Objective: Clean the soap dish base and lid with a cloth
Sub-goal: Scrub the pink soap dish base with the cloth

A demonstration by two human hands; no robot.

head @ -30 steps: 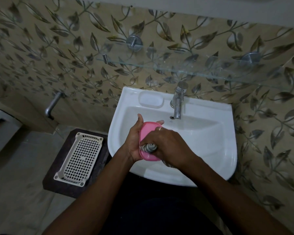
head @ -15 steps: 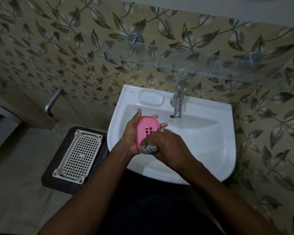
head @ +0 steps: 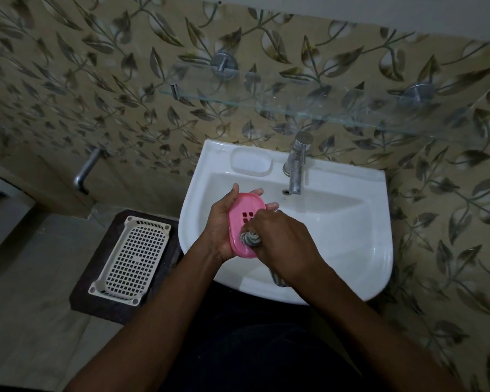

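A pink oval soap dish part (head: 242, 215) with small square drain holes is held upright over the white sink (head: 351, 222). My left hand (head: 221, 224) grips it from the left side and behind, fingertips showing past its far edge. My right hand (head: 280, 244) is closed around a bunched grey striped cloth (head: 250, 238), pressing it onto the lower part of the pink piece. A tail of the cloth hangs below my right wrist. Only one pink piece is in view.
A chrome tap (head: 296, 162) stands at the sink's back, with a moulded soap recess (head: 251, 162) to its left. A glass shelf (head: 309, 108) runs above. A white perforated plastic basket (head: 132, 258) lies on a dark stool left of the sink. A wall pipe (head: 85, 172) sticks out at left.
The pink piece has turned in my left hand so its drain holes now face me. My right hand with the cloth has stayed low on it, rubbing.
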